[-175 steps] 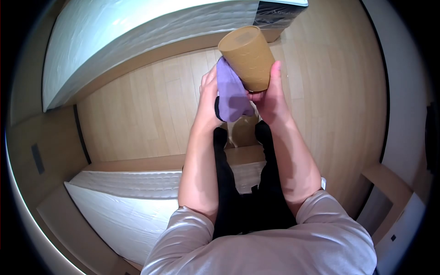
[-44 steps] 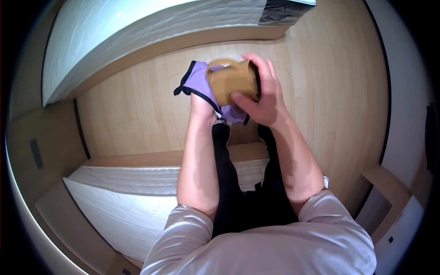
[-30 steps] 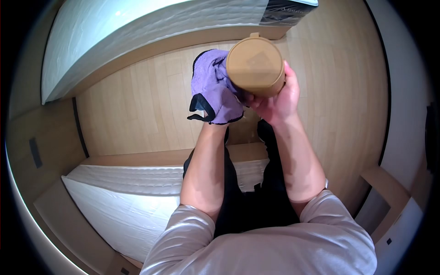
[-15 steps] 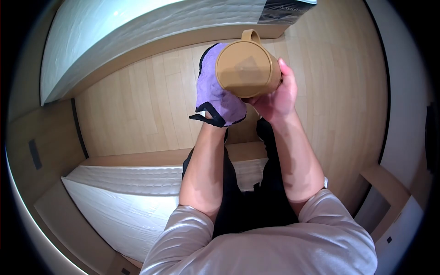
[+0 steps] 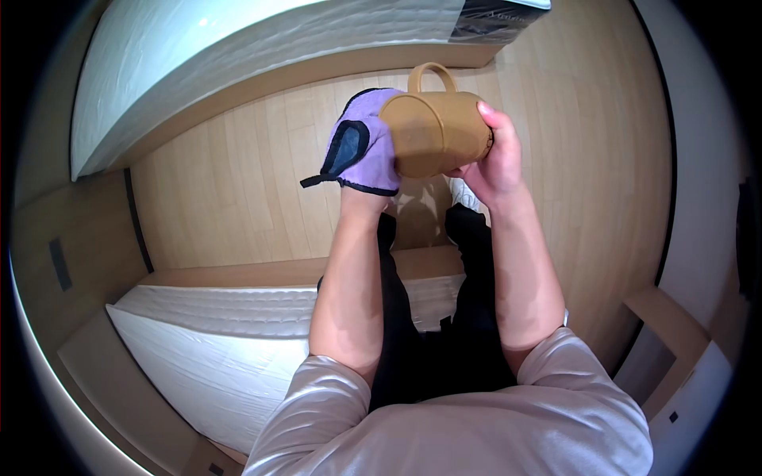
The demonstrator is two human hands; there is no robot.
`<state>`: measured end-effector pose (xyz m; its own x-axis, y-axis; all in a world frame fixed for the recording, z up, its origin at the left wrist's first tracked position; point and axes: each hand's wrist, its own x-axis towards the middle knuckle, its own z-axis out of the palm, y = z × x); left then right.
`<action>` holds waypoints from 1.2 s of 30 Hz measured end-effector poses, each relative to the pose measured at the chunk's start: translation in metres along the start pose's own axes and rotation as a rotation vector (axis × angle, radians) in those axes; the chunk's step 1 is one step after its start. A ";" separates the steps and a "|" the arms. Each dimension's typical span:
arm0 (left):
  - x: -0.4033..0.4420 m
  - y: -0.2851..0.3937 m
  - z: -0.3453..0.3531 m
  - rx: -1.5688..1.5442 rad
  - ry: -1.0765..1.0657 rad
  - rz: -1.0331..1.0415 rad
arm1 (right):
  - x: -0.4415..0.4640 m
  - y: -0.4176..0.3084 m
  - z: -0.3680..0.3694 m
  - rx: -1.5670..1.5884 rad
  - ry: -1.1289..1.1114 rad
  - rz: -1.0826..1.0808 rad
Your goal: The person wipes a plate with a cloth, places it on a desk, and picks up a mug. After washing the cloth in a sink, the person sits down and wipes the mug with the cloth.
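Note:
A tan cup (image 5: 448,127) with a loop handle (image 5: 432,77) is held up in front of me, lying on its side with the handle pointing away. My right hand (image 5: 498,155) grips its right end, thumb on the near upper edge and fingers underneath. Dark marks show on the cup beside that thumb. Purple cloth with black trim, looking like a cleaning mitt (image 5: 377,155), covers my left hand (image 5: 365,198); only the wrist shows. The cloth touches the cup's left end. A dark blue patch and a black strap show on its outer side. My left fingers are hidden.
A plastic-wrapped mattress (image 5: 317,36) on a wooden base lies across the far side. A second wrapped mattress (image 5: 214,341) lies to my near left. Wood flooring (image 5: 238,182) spans between them. At the right stand a pale wall (image 5: 706,143) and a wooden ledge (image 5: 671,321).
The cup has turned so its side now shows more than its round end. My covered left hand has shifted left and rolled, bringing the dark blue patch into view.

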<state>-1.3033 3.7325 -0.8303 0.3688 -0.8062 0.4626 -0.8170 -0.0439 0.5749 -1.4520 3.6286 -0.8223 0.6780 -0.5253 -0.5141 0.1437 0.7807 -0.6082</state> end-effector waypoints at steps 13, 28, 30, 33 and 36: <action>-0.009 -0.010 0.007 -0.843 -0.062 -0.652 | -0.007 -0.015 0.000 -0.471 0.043 0.103; -0.009 0.006 0.001 -0.957 -0.334 -0.789 | 0.009 0.003 -0.014 -0.152 0.296 -0.136; -0.011 0.005 0.002 -0.997 -0.263 -0.809 | 0.009 0.001 -0.017 -0.130 0.249 -0.128; -0.006 0.000 0.003 -0.921 -0.399 -0.722 | 0.004 -0.004 -0.011 -0.036 0.173 -0.060; -0.012 -0.017 0.009 -0.744 -0.325 -0.363 | 0.001 -0.009 -0.001 0.001 0.199 -0.029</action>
<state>-1.2978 3.7375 -0.8519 0.3128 -0.9497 0.0175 -0.1332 -0.0257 0.9908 -1.4531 3.6206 -0.8176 0.5176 -0.6038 -0.6062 0.1618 0.7648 -0.6236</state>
